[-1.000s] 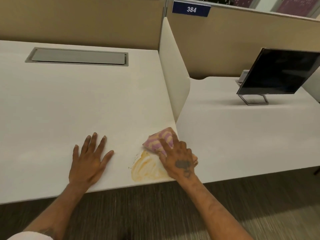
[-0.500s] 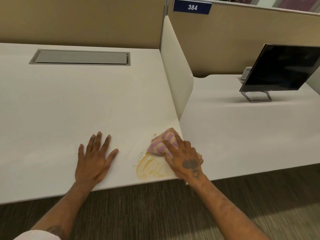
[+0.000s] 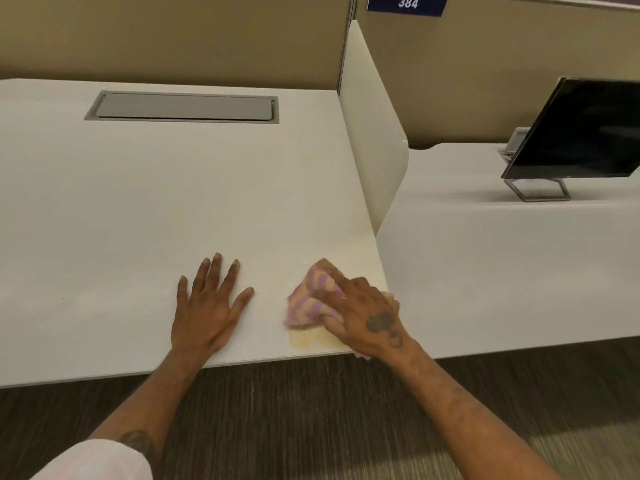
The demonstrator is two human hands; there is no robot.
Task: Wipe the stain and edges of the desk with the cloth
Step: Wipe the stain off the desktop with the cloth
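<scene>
A pink-and-yellow striped cloth lies bunched on the white desk near its front right corner. My right hand presses down on the cloth and grips it. A yellowish smeared stain shows on the desk just below the cloth, by the front edge; part of it is hidden under the cloth and hand. My left hand rests flat on the desk to the left of the cloth, fingers spread, holding nothing.
A white divider panel rises along the desk's right side. Beyond it is a second desk with a dark monitor on a stand. A grey cable hatch sits at the back. Beige partitions stand behind; carpet lies below.
My right hand has slid the cloth left and down over the stain, so less of the stain shows. My left hand stays flat in place.
</scene>
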